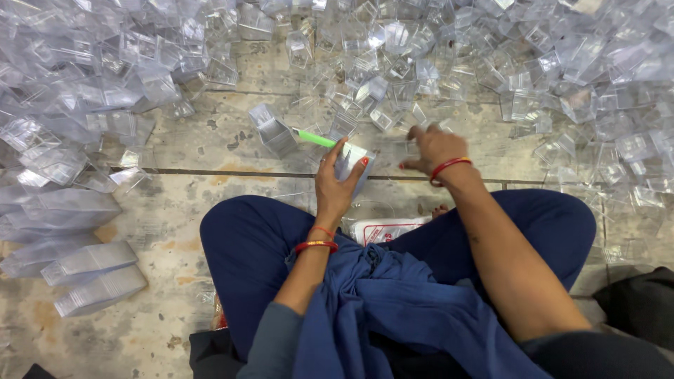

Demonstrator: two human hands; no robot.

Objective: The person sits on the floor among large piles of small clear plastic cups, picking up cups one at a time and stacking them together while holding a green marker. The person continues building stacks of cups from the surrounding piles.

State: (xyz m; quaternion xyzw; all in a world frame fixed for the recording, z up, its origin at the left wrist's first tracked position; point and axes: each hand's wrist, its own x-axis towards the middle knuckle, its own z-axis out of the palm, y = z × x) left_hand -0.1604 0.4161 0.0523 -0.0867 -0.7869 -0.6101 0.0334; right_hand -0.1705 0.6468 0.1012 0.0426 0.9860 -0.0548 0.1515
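One clear box (353,163) is clamped in the left hand (335,184). The right hand (434,149) is spread, fingers apart, over the floor (210,203). Loose boxes (393,77) could be scattered by a careless sweep.

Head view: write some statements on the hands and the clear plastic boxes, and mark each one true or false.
1. The left hand holds a small clear box. True.
2. The right hand grips a pair of scissors. False: it reaches, palm down, toward the loose clear boxes on the floor.
3. A green stick juts out by the left hand. True.
4. The person's trousers are white. False: they are dark blue.
5. Both wrists are bare. False: each wears a red bangle.
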